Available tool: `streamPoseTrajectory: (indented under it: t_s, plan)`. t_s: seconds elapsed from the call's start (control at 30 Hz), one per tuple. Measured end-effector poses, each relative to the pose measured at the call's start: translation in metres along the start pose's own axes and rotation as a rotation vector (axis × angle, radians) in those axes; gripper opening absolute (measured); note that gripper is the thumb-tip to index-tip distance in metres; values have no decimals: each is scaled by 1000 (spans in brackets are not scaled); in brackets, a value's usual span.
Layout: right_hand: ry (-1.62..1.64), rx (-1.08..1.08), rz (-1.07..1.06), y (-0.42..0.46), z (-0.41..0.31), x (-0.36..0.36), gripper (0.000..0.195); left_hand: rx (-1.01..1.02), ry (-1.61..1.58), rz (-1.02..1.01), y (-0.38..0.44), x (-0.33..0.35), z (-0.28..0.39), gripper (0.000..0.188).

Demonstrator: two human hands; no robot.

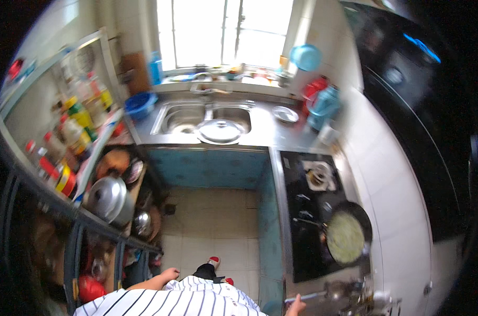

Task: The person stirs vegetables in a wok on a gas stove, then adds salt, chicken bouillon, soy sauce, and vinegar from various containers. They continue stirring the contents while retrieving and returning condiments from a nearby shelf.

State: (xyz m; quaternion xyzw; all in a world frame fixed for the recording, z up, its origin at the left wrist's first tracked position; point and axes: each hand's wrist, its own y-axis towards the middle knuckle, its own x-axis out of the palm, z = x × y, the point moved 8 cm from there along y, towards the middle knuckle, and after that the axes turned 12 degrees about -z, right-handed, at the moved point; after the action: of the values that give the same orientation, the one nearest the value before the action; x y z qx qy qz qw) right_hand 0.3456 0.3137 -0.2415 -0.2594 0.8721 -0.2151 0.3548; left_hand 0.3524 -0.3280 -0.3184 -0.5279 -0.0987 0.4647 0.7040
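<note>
My left hand [171,273] hangs beside my striped shirt, over the floor on the shelf side. Its fingers are loosely curled, and I see nothing in them. At the lower right, my right hand [296,304] is closed around a pale, slim handle [308,296]. The handle's far end reaches blurred metal items [339,290] by the stove, so I cannot tell what tool it belongs to. Beyond that hand, a black wok [361,215] with pale green food [344,237] sits on the black gas stove [302,252].
A double steel sink [183,118] lies under the window, with a round metal lid [221,131] across its front edge. A blue basin [140,104] stands left of it, a small plate [285,114] right. The left rack [100,221] holds bottles and a steel pot [108,197]. A dark range hood [416,98] overhangs the right.
</note>
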Motion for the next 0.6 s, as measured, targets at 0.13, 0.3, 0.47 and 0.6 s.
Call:
streamPoseTrajectory:
  t_s: [0.13, 0.3, 0.47, 0.6]
  plan:
    - [-95, -526, 96, -36, -36, -20, 26, -93, -339, 39, -34, 12, -8, 34]
    - [-250, -1010, -364, -138, -119, 56, 20, -148, -322, 152, -70, 32, -46, 33]
    - [-448, -1069, -801, -203, -147, 156, 17, -239, -429, 196, -85, 56, -73, 30]
    - [-368, -1133, -1078, -259, -156, 221, 18, -178, -363, 287, -85, 60, -97, 28]
